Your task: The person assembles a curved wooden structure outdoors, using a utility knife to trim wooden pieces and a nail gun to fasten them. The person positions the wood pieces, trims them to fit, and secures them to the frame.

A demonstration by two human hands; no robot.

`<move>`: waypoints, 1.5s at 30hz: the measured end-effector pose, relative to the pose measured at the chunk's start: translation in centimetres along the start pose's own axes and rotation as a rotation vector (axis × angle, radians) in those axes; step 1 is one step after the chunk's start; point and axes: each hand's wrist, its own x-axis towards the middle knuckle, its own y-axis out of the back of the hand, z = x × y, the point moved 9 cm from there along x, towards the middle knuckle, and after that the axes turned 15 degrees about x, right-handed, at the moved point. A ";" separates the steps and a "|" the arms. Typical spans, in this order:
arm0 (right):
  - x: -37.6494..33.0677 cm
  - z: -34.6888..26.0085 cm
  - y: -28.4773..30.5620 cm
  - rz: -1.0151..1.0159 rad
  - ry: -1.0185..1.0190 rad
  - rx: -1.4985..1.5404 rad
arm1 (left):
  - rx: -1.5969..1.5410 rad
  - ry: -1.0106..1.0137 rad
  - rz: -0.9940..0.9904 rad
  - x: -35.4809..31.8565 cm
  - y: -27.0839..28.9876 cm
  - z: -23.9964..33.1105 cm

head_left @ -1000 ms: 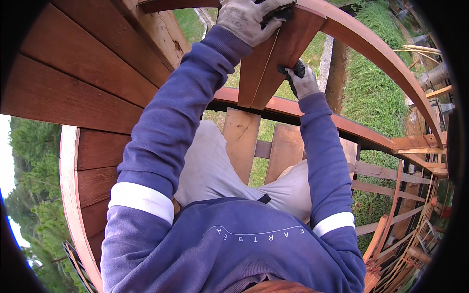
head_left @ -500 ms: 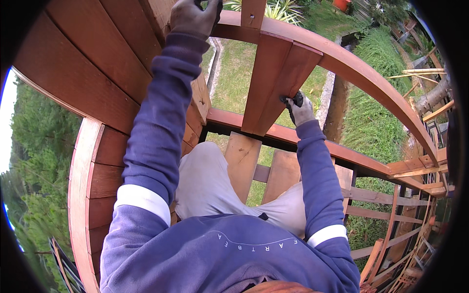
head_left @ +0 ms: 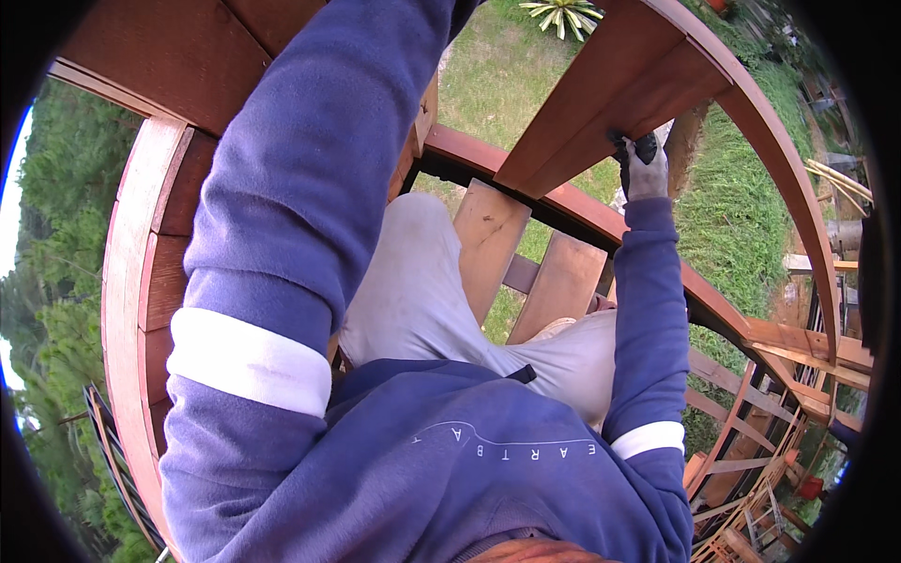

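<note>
My right hand (head_left: 646, 167), in a grey and black glove, is closed at the right edge of a reddish-brown wooden board (head_left: 615, 98). Its fingers curl against the edge; the far side of the grip is hidden. This board and the one joined beside it slant from a curved wooden beam (head_left: 784, 155) at the far side down to a straight red-brown rail (head_left: 572, 202). My left arm (head_left: 291, 178) reaches up past the upper edge of the picture, so that hand is out of sight.
Brown plank cladding (head_left: 174, 56) stands close on my left. Below lie loose-looking planks (head_left: 493, 235) with gaps showing grass, near my knees. Slatted framing and timber (head_left: 751, 403) fill the lower right. Grass (head_left: 723, 216) lies beyond, well below.
My view has shifted, with the boards and beam now farther right. My left hand has gone out past the top edge, its arm looming larger. My right hand stays at the board's edge.
</note>
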 end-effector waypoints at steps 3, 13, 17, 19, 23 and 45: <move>0.4 0.3 1.4 0.069 -0.021 -0.260 | -0.003 0.013 -0.027 -0.4 0.2 0.1; -0.3 -0.9 1.1 0.118 -0.105 -0.433 | -0.066 0.028 -0.037 -1.5 0.5 -0.9; 0.3 -0.1 1.5 0.090 -0.086 -0.401 | -0.083 -0.031 -0.062 -1.4 0.4 -0.9; 1.3 2.5 2.3 0.035 -0.071 -0.208 | -0.107 0.002 -0.053 -1.2 0.4 -1.1; 1.8 4.1 2.7 -0.015 -0.152 0.013 | -0.019 -0.151 -0.085 -1.8 0.7 -0.6; -1.4 -1.4 -1.5 0.060 -0.208 0.301 | -0.122 -0.131 -0.164 -2.0 0.8 -1.0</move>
